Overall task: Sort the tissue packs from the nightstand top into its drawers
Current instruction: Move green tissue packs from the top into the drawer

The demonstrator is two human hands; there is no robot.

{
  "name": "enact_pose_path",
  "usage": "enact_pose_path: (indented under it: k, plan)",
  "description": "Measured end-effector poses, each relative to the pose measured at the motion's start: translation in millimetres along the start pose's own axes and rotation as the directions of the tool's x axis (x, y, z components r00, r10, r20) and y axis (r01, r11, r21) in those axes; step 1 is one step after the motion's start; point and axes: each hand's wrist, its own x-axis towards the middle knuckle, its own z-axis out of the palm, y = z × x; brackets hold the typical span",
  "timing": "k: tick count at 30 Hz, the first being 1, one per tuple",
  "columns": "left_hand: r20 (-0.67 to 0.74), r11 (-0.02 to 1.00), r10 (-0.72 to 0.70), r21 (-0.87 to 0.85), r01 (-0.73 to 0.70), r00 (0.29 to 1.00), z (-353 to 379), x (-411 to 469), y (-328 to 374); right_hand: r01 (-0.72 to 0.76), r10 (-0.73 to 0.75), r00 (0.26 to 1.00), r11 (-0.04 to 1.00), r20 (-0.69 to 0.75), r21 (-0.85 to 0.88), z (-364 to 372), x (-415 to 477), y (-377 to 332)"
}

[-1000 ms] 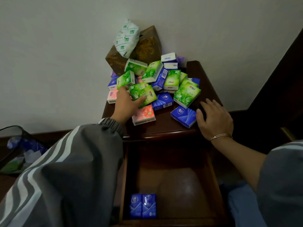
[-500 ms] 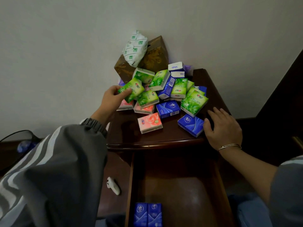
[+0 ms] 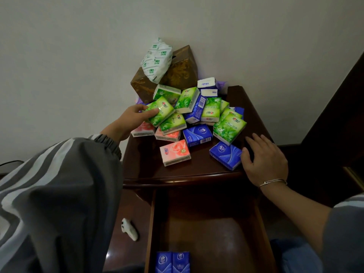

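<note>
1. Head view: I see the left hand (image 3: 130,121) at the left edge of the heap, its grip clamped on a green tissue pack (image 3: 160,111), thumb across the printed face and fingers tucked behind the far edge.
2. That green pack sits tilted over another green pack and a pink one; I cannot tell whether it is lifted clear of them.
3. The heap of tissue packs (image 3: 210,110), green, blue, pink and white, is piled at the back of the nightstand surface (image 3: 145,164).
4. Nearer the front edge a pink pack (image 3: 175,152) lies alone, and a blue pack (image 3: 225,155) lies to its right.
5. The right hand (image 3: 266,160) rests flat on the right side of the surface, its grip apart with fingers spread and straight, thumb just beside the blue pack. A thin bracelet (image 3: 272,182) circles the wrist.
6. Below the top, the drawer (image 3: 206,229) stands pulled out, with two blue packs (image 3: 172,262) side by side at its front left corner.
7. Behind the heap a brown tissue box (image 3: 177,71) leans against the wall, with a white-and-green soft pack (image 3: 156,60) on it.
8. A grey striped sleeve (image 3: 59,194) fills my lower left, and a small white object (image 3: 129,229) lies on the dark wood left of the drawer.
</note>
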Motion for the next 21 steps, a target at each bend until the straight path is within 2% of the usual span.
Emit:
enact_pose_path:
  k: [9, 13, 17, 19, 21]
  plan:
    - [-0.215, 0.977, 0.201, -0.019, -0.210, 0.956, 12, -14, -5, 0.001, -0.001, 1.000, 1.000, -0.016, -0.003, 2, 1, 1]
    - [-0.179, 0.985, 0.149, -0.062, -0.162, 0.972, 17, -17, -4, -0.002, 0.002, 1.000, 1.000, -0.028, 0.004, 3, 1, 1]
    - [-0.119, 0.973, 0.120, 0.211, -0.093, 0.986, 21, -26, -2, 0.002, -0.002, 0.999, 1.000, -0.037, 0.007, 4, 1, 2]
    - [-0.168, 0.969, 0.151, 0.223, -0.111, 0.974, 25, -32, 1, 0.003, -0.003, 0.999, 1.000, -0.041, 0.010, 4, 2, 2]
    - [-0.263, 0.979, 0.164, 0.161, -0.124, 0.951, 28, -41, -1, 0.005, -0.004, 0.999, 1.000, -0.045, 0.016, 4, 1, 2]
